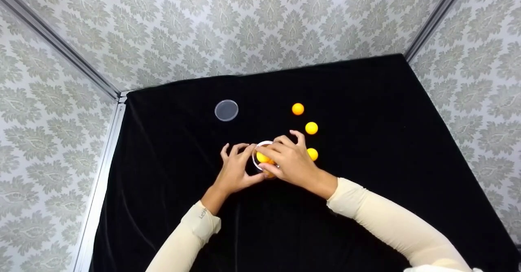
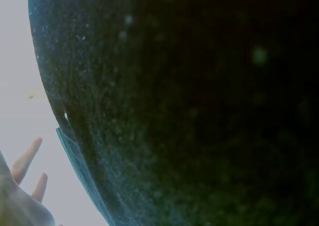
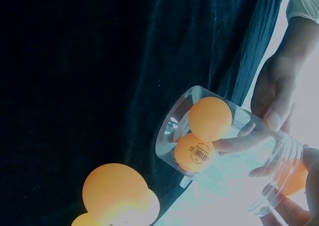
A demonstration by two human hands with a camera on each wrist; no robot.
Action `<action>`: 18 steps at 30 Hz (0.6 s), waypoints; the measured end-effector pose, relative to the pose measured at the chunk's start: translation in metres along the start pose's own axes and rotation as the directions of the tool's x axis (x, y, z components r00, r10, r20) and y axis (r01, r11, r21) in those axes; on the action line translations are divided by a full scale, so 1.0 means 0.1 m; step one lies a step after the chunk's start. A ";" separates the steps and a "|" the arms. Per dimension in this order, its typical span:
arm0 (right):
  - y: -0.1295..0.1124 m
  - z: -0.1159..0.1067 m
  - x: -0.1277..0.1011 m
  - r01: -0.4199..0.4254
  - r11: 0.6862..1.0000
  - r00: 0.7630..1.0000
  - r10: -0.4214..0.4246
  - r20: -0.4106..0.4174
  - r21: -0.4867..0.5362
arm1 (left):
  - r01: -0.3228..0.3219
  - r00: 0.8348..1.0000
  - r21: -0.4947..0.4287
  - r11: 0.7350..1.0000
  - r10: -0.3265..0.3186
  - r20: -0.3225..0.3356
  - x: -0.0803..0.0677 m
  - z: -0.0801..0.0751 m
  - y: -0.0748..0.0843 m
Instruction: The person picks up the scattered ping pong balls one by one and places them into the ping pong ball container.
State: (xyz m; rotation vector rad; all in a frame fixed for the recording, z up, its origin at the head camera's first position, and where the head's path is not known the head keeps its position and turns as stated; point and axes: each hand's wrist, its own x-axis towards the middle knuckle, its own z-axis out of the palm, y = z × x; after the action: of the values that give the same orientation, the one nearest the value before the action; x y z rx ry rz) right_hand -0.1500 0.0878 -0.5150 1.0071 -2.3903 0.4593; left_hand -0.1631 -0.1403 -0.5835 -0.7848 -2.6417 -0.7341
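A clear plastic jar [image 1: 263, 156] is held near the middle of the black cloth [image 1: 366, 101], between both hands. It is steadied from the left side by the left hand [image 1: 236, 170], fingers curled round its wall and thumb underneath, presumably so it does not tip while being loaded. In the right-wrist view the jar [image 3: 209, 136] is seen from below with the left hand's fingers [image 3: 274, 118] wrapped on it and two orange balls [image 3: 209, 118] already resting against its bottom.

The right hand [image 1: 291, 162] is laid over the jar mouth, fingers bent; an orange ball [image 1: 262, 157] shows at the rim under the fingertips, and appears to be pinched there, probably to guide it through the opening. A further bit of orange peeks out under the palm; what it is cannot be told.

Three loose balls are lined up to the right of the hands, within easy reach of the right hand: one [image 1: 298, 109] furthest back, one [image 1: 311, 128] in the middle, one [image 1: 312, 154] just beside the right hand. The round clear lid [image 1: 226, 110] is set flat on the cloth, well apart to the back left, out of the way of the open mouth.

The left-wrist view is mostly filled by dark cloth; only a few fingertips [image 2: 27, 161] are caught at the lower left edge, nothing of the grip.
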 end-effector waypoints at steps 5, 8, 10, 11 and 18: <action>0.00 0.00 0.00 0.001 1.000 1.000 -0.001 -0.002 -0.005 | 0.000 1.000 -0.003 1.000 0.000 0.002 0.00 -0.01 0.00; 0.00 0.00 0.00 0.005 1.000 1.000 -0.005 -0.004 -0.010 | -0.001 1.000 -0.003 1.000 0.001 0.000 0.00 -0.01 0.01; 0.00 0.01 0.00 0.008 1.000 1.000 -0.008 -0.006 -0.012 | -0.002 1.000 -0.005 1.000 0.002 0.000 0.00 -0.01 0.01; 0.00 0.01 0.00 0.008 1.000 1.000 -0.008 -0.007 -0.012 | -0.003 1.000 -0.002 1.000 0.003 -0.001 0.00 -0.01 0.01; 0.00 0.01 -0.01 0.013 1.000 1.000 -0.014 -0.020 -0.008 | 0.006 1.000 -0.009 1.000 -0.006 0.009 0.00 -0.02 0.01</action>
State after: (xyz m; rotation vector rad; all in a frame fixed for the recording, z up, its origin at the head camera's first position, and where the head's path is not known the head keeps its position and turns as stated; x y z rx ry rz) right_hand -0.1500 0.0877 -0.5167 1.0103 -2.3645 0.4530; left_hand -0.1622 -0.1403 -0.5818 -0.7846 -2.6515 -0.7458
